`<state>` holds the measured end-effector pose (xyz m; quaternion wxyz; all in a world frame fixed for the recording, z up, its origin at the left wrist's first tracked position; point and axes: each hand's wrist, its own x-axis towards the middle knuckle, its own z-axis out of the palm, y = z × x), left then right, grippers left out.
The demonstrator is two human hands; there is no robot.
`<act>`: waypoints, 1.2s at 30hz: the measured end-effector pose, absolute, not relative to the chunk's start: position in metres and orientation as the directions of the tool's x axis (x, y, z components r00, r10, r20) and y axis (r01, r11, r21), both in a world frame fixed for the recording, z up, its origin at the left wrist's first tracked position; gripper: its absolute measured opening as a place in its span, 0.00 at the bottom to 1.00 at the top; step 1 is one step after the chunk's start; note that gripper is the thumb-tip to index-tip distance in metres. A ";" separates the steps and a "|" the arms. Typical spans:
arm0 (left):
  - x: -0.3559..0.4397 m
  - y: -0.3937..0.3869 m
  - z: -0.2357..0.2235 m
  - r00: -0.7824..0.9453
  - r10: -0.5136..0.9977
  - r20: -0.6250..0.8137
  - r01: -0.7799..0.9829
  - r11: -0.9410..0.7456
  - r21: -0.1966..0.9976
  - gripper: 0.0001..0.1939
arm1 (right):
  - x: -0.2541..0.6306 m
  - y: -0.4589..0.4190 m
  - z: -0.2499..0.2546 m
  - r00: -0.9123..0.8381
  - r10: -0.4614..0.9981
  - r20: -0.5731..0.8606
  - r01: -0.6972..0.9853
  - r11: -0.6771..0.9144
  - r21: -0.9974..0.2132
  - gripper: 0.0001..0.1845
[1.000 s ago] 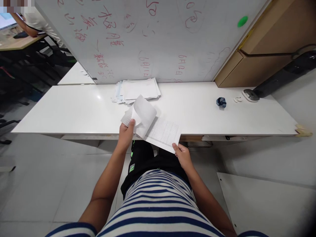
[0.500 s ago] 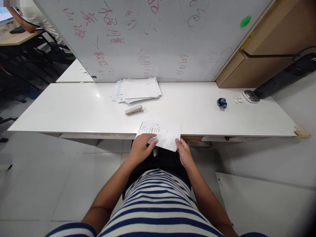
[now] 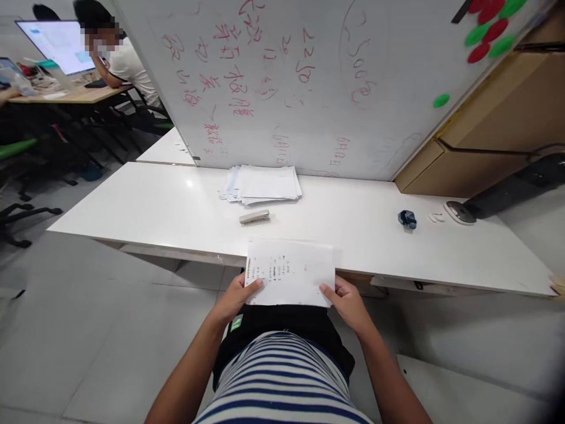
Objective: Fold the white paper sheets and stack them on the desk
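Observation:
Between my hands is a white sheet of paper [image 3: 304, 277] with dark print on its left half; I cannot tell whether it is one sheet or several. My left hand [image 3: 236, 295] grips its left edge, thumb on top and fingers underneath. My right hand [image 3: 346, 299] holds the right edge in the same way. The paper's far edge overlaps the front of the white desk [image 3: 185, 218]. Beyond it on the desk lies a beige stapler [image 3: 255, 217], and behind that a pile of papers [image 3: 269, 184].
A whiteboard [image 3: 318, 129] with red writing stands at the desk's back. To the right are a dark blue object [image 3: 406, 219], small white pieces [image 3: 436, 218], a computer mouse [image 3: 460, 212] and cardboard boxes [image 3: 445, 171]. A person [image 3: 128, 65] sits at another table, far left.
My left hand has moved from above the paper to its left edge and now grips it. The paper lies straighter. My view has tilted up and shifted left.

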<state>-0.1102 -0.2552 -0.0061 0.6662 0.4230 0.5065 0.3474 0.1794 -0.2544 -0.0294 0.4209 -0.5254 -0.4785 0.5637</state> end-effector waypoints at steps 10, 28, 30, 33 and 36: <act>-0.072 -0.195 -0.002 0.007 1.000 0.003 0.281 -0.004 0.960 0.22 | 0.161 -0.206 -0.024 0.164 0.982 0.093 0.227 0.054 -0.972 0.20; -0.093 -0.128 0.015 -0.101 0.955 0.279 0.788 -0.095 0.609 0.22 | 0.181 -0.221 -0.043 0.180 0.977 -0.115 0.089 -0.133 -0.987 0.27; -0.097 -0.099 0.012 -0.135 0.940 0.314 0.850 -0.053 0.524 0.23 | 0.181 -0.218 -0.045 0.175 0.977 -0.120 0.057 -0.132 -0.990 0.28; -0.101 -0.061 0.005 -0.087 0.972 0.220 0.894 -0.021 0.447 0.24 | 0.182 -0.204 -0.041 0.171 0.974 -0.149 0.028 -0.156 -0.987 0.28; -0.105 -0.042 -0.002 0.056 0.985 0.164 0.914 -0.116 0.389 0.25 | 0.185 -0.185 -0.035 0.183 0.969 -0.166 0.045 -0.177 -0.983 0.28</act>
